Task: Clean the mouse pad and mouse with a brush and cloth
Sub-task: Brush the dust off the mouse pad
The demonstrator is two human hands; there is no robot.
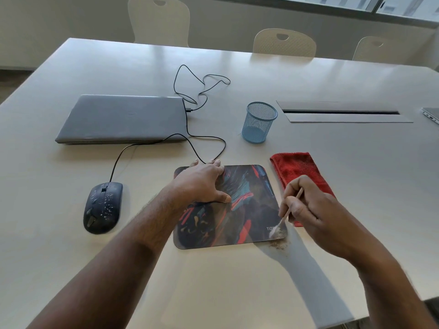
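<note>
A dark mouse pad point(247, 210) with red and teal streaks lies in front of me on the table. My left hand point(202, 184) rests flat on its far left corner, fingers spread. My right hand point(308, 205) pinches a thin wooden-handled brush point(286, 216); its pale bristles touch the pad's near right corner. A small heap of sandy dust point(279, 244) lies on the table just off that corner. The black wired mouse point(102, 207), speckled with pale spots, sits to the left of the pad. A folded red cloth point(297, 169) lies to the right, partly behind my right hand.
A shut grey laptop point(123, 118) lies at the back left, with the mouse's black cable point(202, 91) looping beside it. A blue mesh pen cup point(259, 122) stands behind the pad. A cable slot point(342, 112) is set in the table point(213, 281); chairs point(283, 43) stand along the far edge.
</note>
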